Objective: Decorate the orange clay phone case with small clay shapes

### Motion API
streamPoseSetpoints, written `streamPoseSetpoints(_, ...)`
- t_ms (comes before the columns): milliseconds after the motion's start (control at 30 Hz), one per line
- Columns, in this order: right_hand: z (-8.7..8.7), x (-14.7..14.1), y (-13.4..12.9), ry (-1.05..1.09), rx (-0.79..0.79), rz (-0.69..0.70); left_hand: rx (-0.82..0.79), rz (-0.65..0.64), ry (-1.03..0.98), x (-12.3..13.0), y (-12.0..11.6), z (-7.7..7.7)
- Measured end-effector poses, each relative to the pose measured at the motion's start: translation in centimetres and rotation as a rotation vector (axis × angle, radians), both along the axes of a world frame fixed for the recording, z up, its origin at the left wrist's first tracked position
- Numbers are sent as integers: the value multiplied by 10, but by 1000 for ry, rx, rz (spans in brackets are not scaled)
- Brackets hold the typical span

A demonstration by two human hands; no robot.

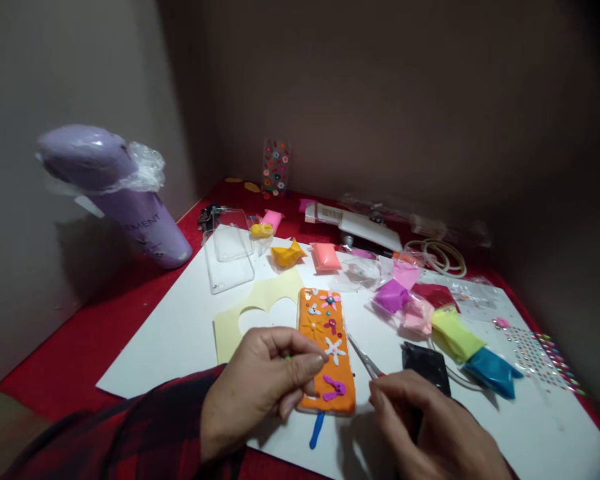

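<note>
Left hand [263, 383] pinches a small green bit [287, 358] by the decorated orange phone case [347, 373] lying on white board [165, 333]; right hand [430, 420] curls near scissors [367, 361], grip unclear

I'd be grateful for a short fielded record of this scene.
Left hand: pinched, speck of green between finger and thumb
Right hand: near scissors, grip unclear
Centre: orange case with flower decorations
Near edge: blue stick by the case
Left side: purple container, clear cases
Right side: blue packet, gem stickers
</note>
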State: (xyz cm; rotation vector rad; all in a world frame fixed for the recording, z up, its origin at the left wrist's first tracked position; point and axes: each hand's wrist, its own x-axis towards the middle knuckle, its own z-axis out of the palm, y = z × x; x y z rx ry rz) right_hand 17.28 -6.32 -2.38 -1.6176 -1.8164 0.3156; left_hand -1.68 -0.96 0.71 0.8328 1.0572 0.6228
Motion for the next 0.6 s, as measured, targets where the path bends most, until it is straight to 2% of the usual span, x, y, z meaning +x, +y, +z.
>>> streamPoseSetpoints(67, 3, 0, 7, 167, -154, -121, 68, 34, 57, -2, 6, 3)
streamPoseSetpoints(167, 1, -3, 14, 359, -422, -47, 158, 32, 132, -5, 12, 4)
streamPoseSetpoints(233, -1, -4, 18, 383, -529, -3, 174, 23, 155, -7, 14, 1)
streamPoseSetpoints(367, -4, -4, 24, 343, -558, 30, 167, 20, 163, -9, 16, -3)
streamPoseSetpoints(600, 0, -2, 30, 293, -643, 97, 185, 20, 124, -9, 16, 2)
